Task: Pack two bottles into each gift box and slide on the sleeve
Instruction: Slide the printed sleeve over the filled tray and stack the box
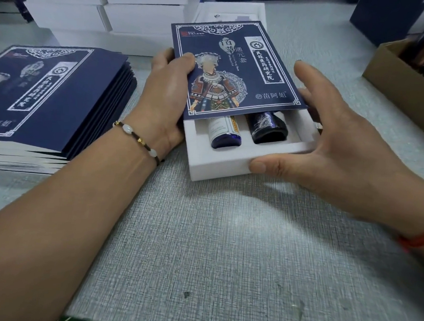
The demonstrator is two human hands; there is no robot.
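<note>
A white gift box (220, 163) lies on the grey table in front of me, and a navy printed sleeve (235, 69) covers most of its length. Two dark blue bottles (224, 136) (268, 130) show in the foam slots at the uncovered near end. My left hand (165, 92) grips the sleeve's left edge, thumb on its printed face. My right hand (332, 143) cups the box's right side with the thumb pressed against the box's near edge.
A stack of flat navy sleeves (51, 104) lies at the left. White boxes (121, 6) are piled at the back, with another open white box (231, 11) behind the sleeve. A brown carton (402, 81) stands at the right, dark blue boxes beyond it.
</note>
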